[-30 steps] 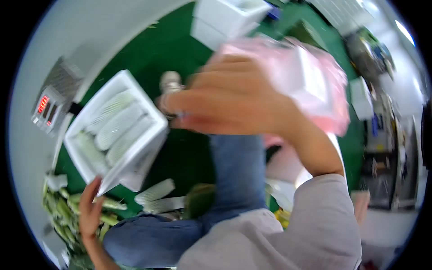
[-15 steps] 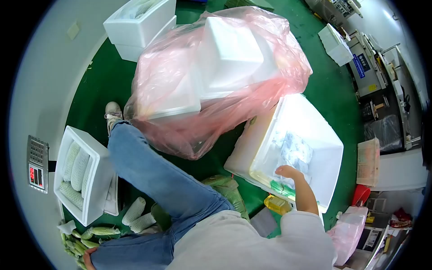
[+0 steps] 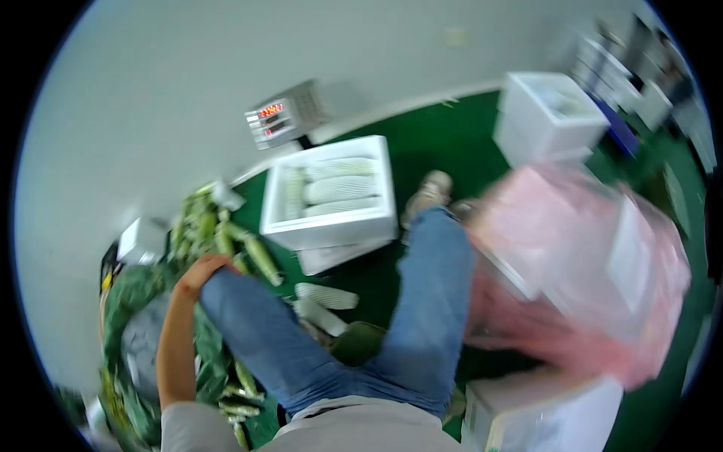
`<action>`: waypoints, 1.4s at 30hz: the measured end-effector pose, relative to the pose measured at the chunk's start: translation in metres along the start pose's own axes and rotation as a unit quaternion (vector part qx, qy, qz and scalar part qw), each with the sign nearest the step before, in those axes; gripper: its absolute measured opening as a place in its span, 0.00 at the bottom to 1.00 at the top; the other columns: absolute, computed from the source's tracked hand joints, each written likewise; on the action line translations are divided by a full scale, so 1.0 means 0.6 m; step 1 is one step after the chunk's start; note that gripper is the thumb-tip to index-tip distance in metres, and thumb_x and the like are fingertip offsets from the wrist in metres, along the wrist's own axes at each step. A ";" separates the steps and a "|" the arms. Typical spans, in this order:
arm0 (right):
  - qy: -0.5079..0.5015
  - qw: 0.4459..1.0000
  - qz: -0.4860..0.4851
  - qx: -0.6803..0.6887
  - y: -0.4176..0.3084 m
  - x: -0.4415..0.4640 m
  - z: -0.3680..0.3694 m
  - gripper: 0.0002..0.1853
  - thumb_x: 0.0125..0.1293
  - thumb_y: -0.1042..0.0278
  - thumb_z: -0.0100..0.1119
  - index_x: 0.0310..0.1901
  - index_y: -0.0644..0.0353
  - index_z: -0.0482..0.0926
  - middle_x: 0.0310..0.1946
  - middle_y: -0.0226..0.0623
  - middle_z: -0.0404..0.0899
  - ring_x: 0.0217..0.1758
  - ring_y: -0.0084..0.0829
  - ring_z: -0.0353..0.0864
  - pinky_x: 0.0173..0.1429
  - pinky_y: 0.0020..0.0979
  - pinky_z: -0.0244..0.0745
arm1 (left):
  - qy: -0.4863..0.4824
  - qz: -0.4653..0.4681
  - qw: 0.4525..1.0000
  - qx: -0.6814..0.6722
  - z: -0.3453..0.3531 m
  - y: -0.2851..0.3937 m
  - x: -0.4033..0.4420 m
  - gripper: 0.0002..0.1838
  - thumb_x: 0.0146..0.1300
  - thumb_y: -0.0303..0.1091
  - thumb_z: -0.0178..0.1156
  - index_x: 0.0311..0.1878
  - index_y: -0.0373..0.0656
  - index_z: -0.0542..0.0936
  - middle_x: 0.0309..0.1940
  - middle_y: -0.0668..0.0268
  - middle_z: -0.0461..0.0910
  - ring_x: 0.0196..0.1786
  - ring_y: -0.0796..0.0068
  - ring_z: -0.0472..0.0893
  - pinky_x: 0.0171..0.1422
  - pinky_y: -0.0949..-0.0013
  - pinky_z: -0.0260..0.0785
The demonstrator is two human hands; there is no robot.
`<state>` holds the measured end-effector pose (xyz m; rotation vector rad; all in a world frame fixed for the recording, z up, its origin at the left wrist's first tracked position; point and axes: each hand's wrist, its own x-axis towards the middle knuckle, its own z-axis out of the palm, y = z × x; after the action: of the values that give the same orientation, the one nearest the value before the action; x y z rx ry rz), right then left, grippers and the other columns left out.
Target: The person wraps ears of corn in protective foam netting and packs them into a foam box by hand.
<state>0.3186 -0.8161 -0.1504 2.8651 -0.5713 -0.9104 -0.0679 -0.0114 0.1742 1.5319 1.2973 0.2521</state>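
My left hand [image 3: 203,274] lies on my left knee, fingers stretched flat over the jeans, holding nothing. Just beyond it are several green corn cobs [image 3: 260,260] in husks on the floor. Ahead, a white foam box [image 3: 329,239] holds several pale green pieces in white foam netting [image 3: 340,188]. Between my legs lie two loose netted pieces [image 3: 327,295]. My right hand is out of view. Part of another foam box [image 3: 497,403] shows at the lower right.
A digital scale display [image 3: 273,122] stands behind the box. At right, pink plastic sheeting [image 3: 520,218] covers white foam boxes. Stacked foam boxes [image 3: 527,124] stand near the wall. A green sack [image 3: 124,309] is beside my left arm.
My view has swung left, toward the scale and the box of netted pieces. My right hand, earlier over the large foam box, has left view. My left hand stays on my knee.
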 end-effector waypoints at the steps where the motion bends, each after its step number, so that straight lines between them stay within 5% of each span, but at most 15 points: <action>1: 0.011 1.000 -0.012 0.010 -0.022 -0.002 -0.006 0.42 0.60 0.37 0.53 0.66 0.66 0.63 0.66 0.54 0.62 0.68 0.48 0.63 0.69 0.50 0.56 | -0.015 -0.014 1.000 0.016 -0.008 -0.001 0.006 0.22 0.68 0.47 0.53 0.33 0.36 0.84 0.36 0.58 0.84 0.42 0.68 0.80 0.55 0.68 0.68; 12: 0.102 0.956 -0.044 0.273 -0.025 -0.038 -0.082 0.39 0.61 0.45 0.54 0.67 0.63 0.60 0.66 0.53 0.61 0.66 0.49 0.64 0.63 0.50 0.63 | -0.067 0.049 0.993 0.081 0.035 0.047 0.040 0.26 0.70 0.48 0.47 0.32 0.37 0.86 0.33 0.60 0.84 0.38 0.70 0.79 0.55 0.68 0.67; 16: 0.174 0.867 -0.044 0.466 -0.005 -0.115 -0.183 0.38 0.61 0.47 0.55 0.67 0.61 0.59 0.65 0.52 0.61 0.65 0.49 0.65 0.61 0.50 0.65 | -0.102 0.122 0.984 0.083 0.025 0.027 0.061 0.27 0.71 0.47 0.47 0.29 0.36 0.85 0.30 0.60 0.84 0.35 0.71 0.80 0.54 0.68 0.68; 18: 0.203 0.816 -0.075 0.536 -0.023 -0.167 -0.257 0.37 0.61 0.49 0.55 0.67 0.61 0.59 0.65 0.52 0.61 0.64 0.49 0.65 0.60 0.50 0.66 | -0.087 0.042 0.995 -0.006 0.035 0.040 0.037 0.27 0.71 0.47 0.46 0.29 0.35 0.85 0.29 0.58 0.84 0.34 0.71 0.80 0.53 0.68 0.69; 22: 0.217 0.723 -0.198 0.625 -0.154 -0.259 -0.404 0.37 0.61 0.51 0.56 0.68 0.60 0.57 0.65 0.51 0.60 0.63 0.49 0.66 0.58 0.50 0.69 | -0.074 0.145 0.985 0.062 0.005 0.005 0.040 0.26 0.71 0.47 0.47 0.31 0.36 0.85 0.30 0.59 0.84 0.35 0.70 0.80 0.50 0.69 0.70; 24: 0.196 0.684 -0.273 0.648 -0.255 -0.298 -0.460 0.36 0.62 0.53 0.56 0.68 0.59 0.57 0.65 0.51 0.60 0.63 0.50 0.66 0.57 0.50 0.70 | -0.088 0.114 0.989 0.038 -0.005 0.003 0.035 0.24 0.70 0.47 0.48 0.33 0.37 0.86 0.31 0.59 0.84 0.36 0.71 0.79 0.51 0.69 0.70; 30: 0.025 0.614 -0.474 0.631 -0.681 -0.383 -0.462 0.36 0.62 0.57 0.57 0.68 0.57 0.55 0.65 0.50 0.60 0.62 0.50 0.67 0.54 0.50 0.73 | -0.162 0.139 0.957 -0.195 -0.011 -0.057 0.046 0.25 0.70 0.49 0.48 0.41 0.35 0.84 0.38 0.58 0.84 0.44 0.70 0.80 0.57 0.68 0.68; 31: -0.083 0.597 -0.487 0.632 -0.780 -0.408 -0.426 0.36 0.62 0.57 0.57 0.69 0.57 0.55 0.65 0.50 0.59 0.61 0.50 0.67 0.54 0.50 0.74 | -0.160 0.134 0.945 -0.253 -0.008 -0.066 0.044 0.25 0.71 0.49 0.48 0.42 0.34 0.84 0.39 0.58 0.83 0.45 0.70 0.80 0.58 0.67 0.68; 32: -0.449 0.501 -0.403 0.621 -0.887 -0.500 -0.414 0.32 0.63 0.58 0.55 0.67 0.56 0.58 0.63 0.46 0.65 0.59 0.47 0.70 0.53 0.52 0.73 | -0.153 0.132 0.930 -0.307 -0.009 -0.078 0.040 0.25 0.71 0.48 0.48 0.42 0.34 0.83 0.40 0.57 0.83 0.47 0.70 0.80 0.59 0.67 0.68; 33: -0.470 0.543 -0.392 0.575 -0.982 -0.555 -0.368 0.31 0.64 0.57 0.55 0.67 0.56 0.60 0.62 0.43 0.67 0.62 0.48 0.68 0.55 0.59 0.72 | -0.123 0.119 0.940 -0.294 -0.015 -0.098 0.036 0.20 0.72 0.43 0.48 0.48 0.35 0.81 0.44 0.57 0.82 0.48 0.69 0.79 0.59 0.68 0.67; 35: -0.471 0.571 -0.502 0.447 -1.136 -0.658 -0.274 0.30 0.63 0.70 0.55 0.67 0.56 0.59 0.61 0.43 0.68 0.60 0.47 0.72 0.52 0.54 0.76 | -0.017 0.051 0.968 -0.245 -0.015 -0.124 0.010 0.18 0.71 0.40 0.49 0.51 0.35 0.79 0.44 0.59 0.82 0.49 0.70 0.79 0.59 0.69 0.67; 36: -0.463 0.569 -0.564 0.379 -1.175 -0.738 -0.255 0.31 0.62 0.73 0.57 0.67 0.59 0.61 0.62 0.43 0.67 0.58 0.47 0.74 0.57 0.52 0.74 | 0.037 0.015 0.975 -0.217 -0.010 -0.140 -0.003 0.17 0.71 0.38 0.50 0.53 0.35 0.78 0.44 0.60 0.82 0.49 0.70 0.79 0.59 0.70 0.67; 38: -0.185 0.481 -0.836 0.188 -1.254 -0.794 -0.168 0.30 0.61 0.70 0.62 0.66 0.57 0.65 0.64 0.44 0.65 0.64 0.53 0.67 0.63 0.53 0.68 | 0.121 -0.078 0.957 -0.254 -0.011 -0.224 -0.035 0.16 0.71 0.35 0.50 0.56 0.36 0.75 0.42 0.63 0.82 0.47 0.74 0.79 0.56 0.72 0.68; 40: 0.123 0.346 -0.930 0.010 -1.267 -0.863 -0.124 0.27 0.58 0.63 0.66 0.60 0.54 0.73 0.63 0.44 0.67 0.68 0.52 0.59 0.70 0.55 0.55 | 0.245 -0.134 0.908 -0.314 -0.009 -0.281 -0.078 0.15 0.71 0.35 0.50 0.52 0.36 0.77 0.39 0.66 0.82 0.43 0.79 0.78 0.49 0.75 0.69; 42: 0.085 0.342 -0.935 -0.038 -1.271 -0.871 -0.071 0.25 0.57 0.57 0.65 0.56 0.53 0.77 0.63 0.44 0.65 0.65 0.59 0.57 0.69 0.55 0.55 | 0.302 -0.148 0.891 -0.304 -0.003 -0.339 -0.108 0.14 0.71 0.35 0.50 0.51 0.38 0.78 0.37 0.67 0.81 0.39 0.82 0.78 0.43 0.77 0.68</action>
<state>0.1970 0.0848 0.0247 1.8913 3.0183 -0.2468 -0.2135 -0.0942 0.0415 0.7154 1.6966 0.9002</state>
